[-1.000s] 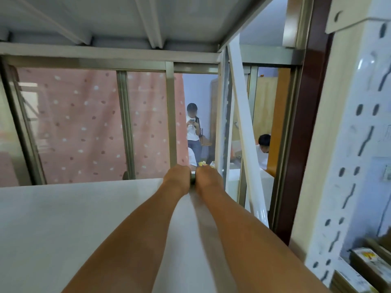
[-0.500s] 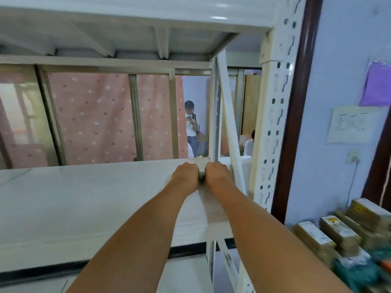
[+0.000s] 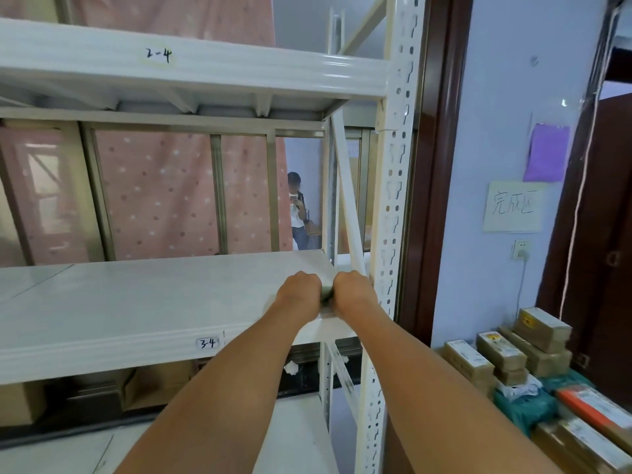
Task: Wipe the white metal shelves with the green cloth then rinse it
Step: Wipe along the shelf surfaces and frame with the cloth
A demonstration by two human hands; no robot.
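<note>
2 hands work on 1 green cloth [image 3: 326,293], of which only a thin sliver shows, squeezed between the fists at the right end of the middle shelf [image 3: 154,302]. The left hand [image 3: 301,293] and right hand [image 3: 353,291] sit side by side, nearly touching, fingers curled under and gripping the cloth against the board. Both forearms stretch forward and converge at the wrists.

2 white shelf boards are in view: the middle one and an upper shelf [image 3: 239,73]. Each carries 1 handwritten label, 2 in all [image 3: 158,56] [image 3: 207,343]. 1 perforated upright post [image 3: 393,200] stands just right of the hands.

Under the middle shelf are 2 cardboard boxes [image 3: 160,381] [image 3: 17,401]; I cannot tell what they contain. A heap of wrapped parcels [image 3: 485,357] lies by the wall, too jumbled to count. On the wall hang 2 papers, 1 purple [image 3: 546,152] and 1 white [image 3: 513,206], above 1 socket [image 3: 521,249].
</note>
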